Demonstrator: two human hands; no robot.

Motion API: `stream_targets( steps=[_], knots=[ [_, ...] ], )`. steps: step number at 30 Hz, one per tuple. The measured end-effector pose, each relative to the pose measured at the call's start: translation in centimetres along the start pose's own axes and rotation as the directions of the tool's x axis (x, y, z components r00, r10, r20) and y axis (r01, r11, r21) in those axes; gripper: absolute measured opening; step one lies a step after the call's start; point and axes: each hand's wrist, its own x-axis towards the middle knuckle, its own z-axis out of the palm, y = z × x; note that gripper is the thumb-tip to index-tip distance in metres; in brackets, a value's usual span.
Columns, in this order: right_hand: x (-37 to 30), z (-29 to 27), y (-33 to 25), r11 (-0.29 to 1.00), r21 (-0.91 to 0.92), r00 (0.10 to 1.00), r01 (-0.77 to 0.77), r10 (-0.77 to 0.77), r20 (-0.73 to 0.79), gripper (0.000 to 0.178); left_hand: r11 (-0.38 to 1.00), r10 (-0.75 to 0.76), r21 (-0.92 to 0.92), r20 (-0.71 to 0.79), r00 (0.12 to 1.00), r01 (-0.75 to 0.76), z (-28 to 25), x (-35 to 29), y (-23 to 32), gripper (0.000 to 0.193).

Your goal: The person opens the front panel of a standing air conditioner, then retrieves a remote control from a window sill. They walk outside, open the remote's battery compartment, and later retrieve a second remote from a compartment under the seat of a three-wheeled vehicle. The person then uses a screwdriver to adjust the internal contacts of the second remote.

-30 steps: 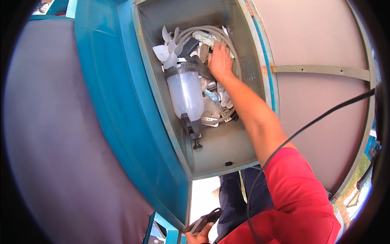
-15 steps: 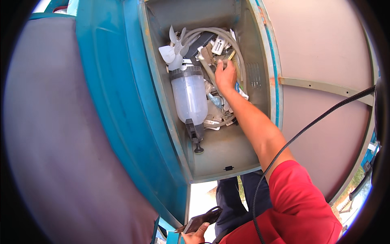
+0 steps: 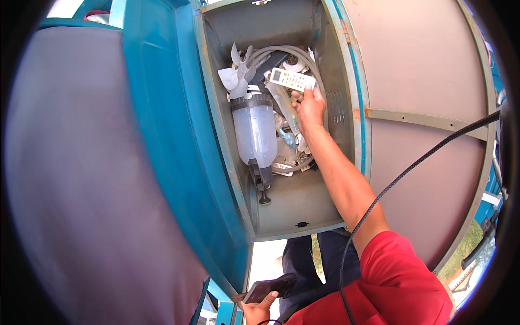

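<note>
My right hand (image 3: 310, 110) is inside the open metal box (image 3: 290, 206), its fingers closed on one end of a white remote control (image 3: 291, 79). The remote lies crosswise above the heaped odds and ends, buttons and small screen facing up. Just below it a clear plastic strip or bag (image 3: 281, 103) slants beside my fingers; I cannot tell whether they touch it. Low in the view, outside the box, my left hand (image 3: 260, 309) grips a dark brown, flat, phone-sized object (image 3: 271, 288), thumb on top.
A translucent bottle (image 3: 255, 130) with a black collar and pump-like end lies along the box's left side, under a white fan blade (image 3: 237, 77). A grey hose (image 3: 297, 50) curls around the clutter. A black braided cable (image 3: 411, 167) crosses above my right arm.
My right hand, which was down among the clutter, now holds the remote up across the pile. In my left hand the dark flat object has turned its broad face upward.
</note>
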Motion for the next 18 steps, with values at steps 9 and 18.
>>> stream_targets(
  steps=[9,18],
  knots=[
    [-5.2,-1.7,1.3,0.932,0.263,0.967,-0.248,0.222,0.125,0.034,0.995,-0.061,0.084,0.029,0.998,0.058,0.6,2.7,-0.1,0.035],
    [-7.6,-2.1,1.9,0.922,0.355,0.957,-0.155,0.051,0.286,0.035,1.000,0.016,0.013,0.081,0.997,-0.017,0.5,3.9,-0.3,0.032]
  ],
)
